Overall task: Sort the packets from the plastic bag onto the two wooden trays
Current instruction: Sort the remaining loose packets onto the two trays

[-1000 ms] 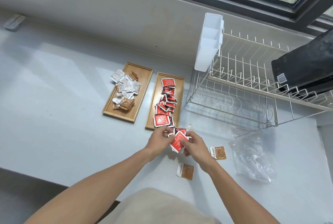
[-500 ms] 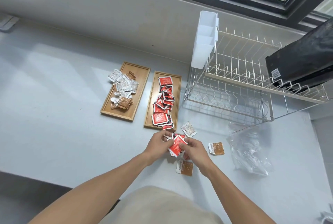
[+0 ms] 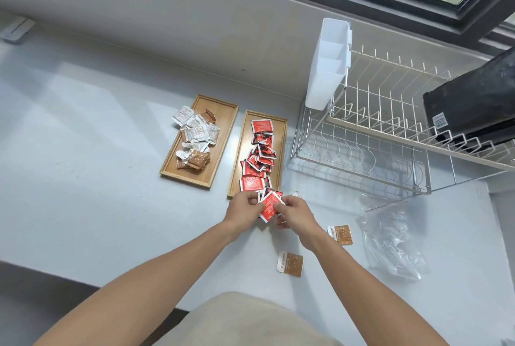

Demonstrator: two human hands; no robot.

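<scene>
Two wooden trays lie side by side on the grey counter. The left tray [image 3: 227,120] holds white and brown packets [image 3: 196,136]. The right tray [image 3: 282,145] carries a row of red packets [image 3: 260,150]. Just at the right tray's near end, my left hand [image 3: 242,210] and my right hand [image 3: 295,216] together grip a small stack of red packets [image 3: 270,205]. Two brown packets lie loose on the counter, one [image 3: 340,235] right of my right wrist and one [image 3: 290,263] nearer me. A white packet [image 3: 297,194] peeks out behind my right hand. The clear plastic bag [image 3: 390,240] lies crumpled at the right.
A wire dish rack [image 3: 370,148] stands right of the trays, with a white plastic holder [image 3: 328,64] hung on its left end and a black object [image 3: 473,106] resting on top. A wall and window run along the back. The counter's front edge is close to my body.
Both hands, holding the red stack, have shifted slightly toward the near end of the right tray. The white packet is now mostly hidden behind my right hand.
</scene>
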